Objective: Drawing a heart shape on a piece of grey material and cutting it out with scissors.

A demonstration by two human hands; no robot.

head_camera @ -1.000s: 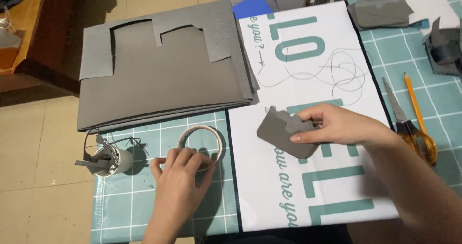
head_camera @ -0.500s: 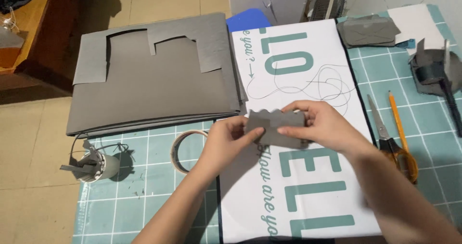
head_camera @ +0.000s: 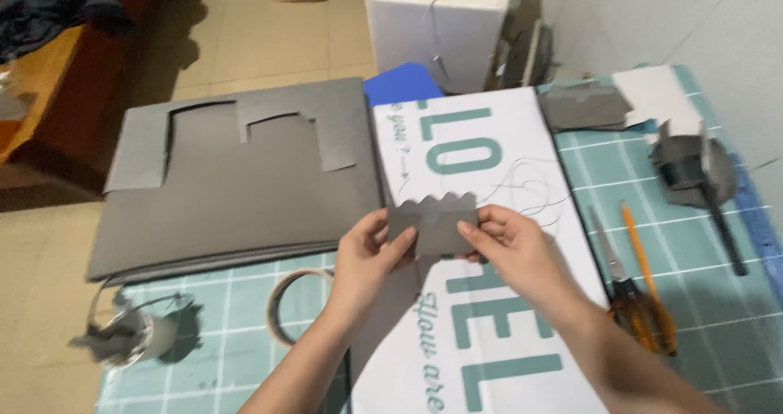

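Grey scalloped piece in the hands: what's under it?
Under the grey scalloped piece, held by the left hand and right hand, lies the white printed sheet with teal lettering. Thin wire loops beside it. What lies directly beneath is covered.

One pair of scissors at four o'clock, one pencil beside it, one tape ring at seven o'clock.

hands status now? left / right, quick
Left hand: closed on the left edge of the small grey foam piece with a scalloped top edge.
Right hand: closed on the same piece's right edge.
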